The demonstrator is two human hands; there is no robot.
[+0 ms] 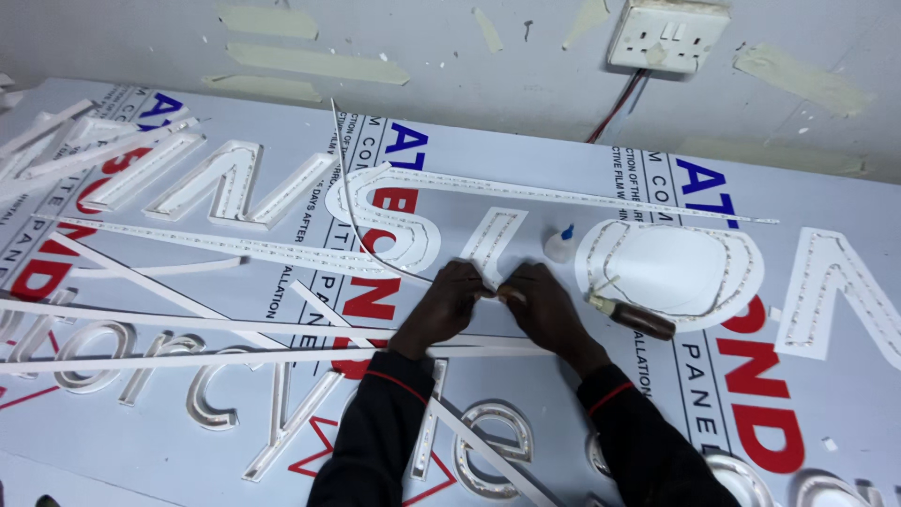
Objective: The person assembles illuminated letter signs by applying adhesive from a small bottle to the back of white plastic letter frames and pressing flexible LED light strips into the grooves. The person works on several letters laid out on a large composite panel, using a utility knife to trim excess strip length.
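Two hands are pressed together at the near end of a white letter (490,246): left hand (441,305) and right hand (542,305) are pinched on its thin strip (352,202), curving far-left.

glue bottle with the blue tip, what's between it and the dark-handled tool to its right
In the head view, the left edge of the oval white letter lies between the glue bottle and the dark-handled tool.
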